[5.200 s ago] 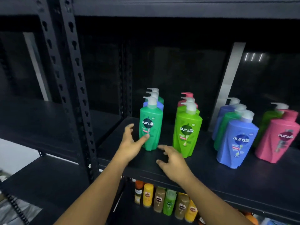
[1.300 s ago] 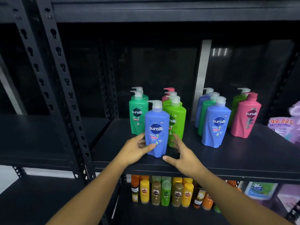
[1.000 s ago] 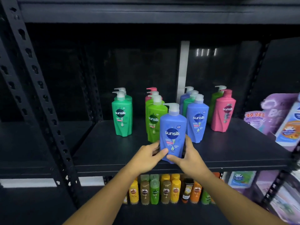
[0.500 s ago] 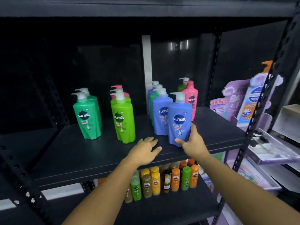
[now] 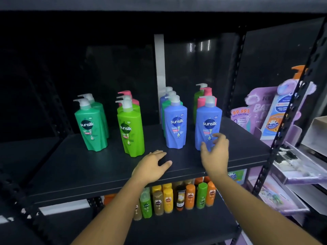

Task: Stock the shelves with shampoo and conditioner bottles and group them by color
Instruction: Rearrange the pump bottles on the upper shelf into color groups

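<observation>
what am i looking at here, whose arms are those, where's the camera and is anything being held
No machine here: these are a person's two bare arms, filmed by one wide-angle camera worn on their head, looking forward and down. The dark metal shelf carries tall plastic pump bottles in rows: teal-green bottles at the left, lime-green bottles next, then a blue bottle and a second blue bottle at the right. The left hand rests on the shelf. The right hand is spread before the second blue bottle; blur hides whether it touches. Neither grip holds anything. Small coloured bottles stand on the shelf below.
</observation>
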Demonstrator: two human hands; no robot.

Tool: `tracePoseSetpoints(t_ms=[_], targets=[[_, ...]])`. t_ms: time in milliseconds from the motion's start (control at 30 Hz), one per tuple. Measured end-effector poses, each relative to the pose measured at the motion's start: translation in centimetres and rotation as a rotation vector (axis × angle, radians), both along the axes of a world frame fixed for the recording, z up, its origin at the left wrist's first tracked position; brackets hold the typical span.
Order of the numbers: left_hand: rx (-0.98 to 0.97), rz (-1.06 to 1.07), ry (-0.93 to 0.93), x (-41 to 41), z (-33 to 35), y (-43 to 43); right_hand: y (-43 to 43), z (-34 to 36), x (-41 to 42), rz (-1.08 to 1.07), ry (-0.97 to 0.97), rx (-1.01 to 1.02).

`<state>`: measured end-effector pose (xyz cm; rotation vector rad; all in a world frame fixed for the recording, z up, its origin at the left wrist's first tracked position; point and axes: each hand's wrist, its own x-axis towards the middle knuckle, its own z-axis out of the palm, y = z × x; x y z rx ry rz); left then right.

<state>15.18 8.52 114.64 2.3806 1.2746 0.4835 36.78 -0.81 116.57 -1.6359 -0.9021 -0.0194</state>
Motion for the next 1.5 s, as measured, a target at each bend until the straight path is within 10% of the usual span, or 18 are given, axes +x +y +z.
tracePoseSetpoints(t_ms=[633, 1333, 1500], targets=[[0.087, -0.008, 0.021, -0.8, 0.2, 0.3, 8.4, 0.2, -3.0, 0.338, 0.07, -0.232], [0.076, 0.001, 0.013, -0.8, 0.4, 0.0, 4.9, 0.3, -0.1, 0.02, 0.011, -0.275], [0.084, -0.004, 0.046, -0.6, 0.4, 0.1, 3.8, -1.0, -2.5, 0.067, -0.276, -0.144]])
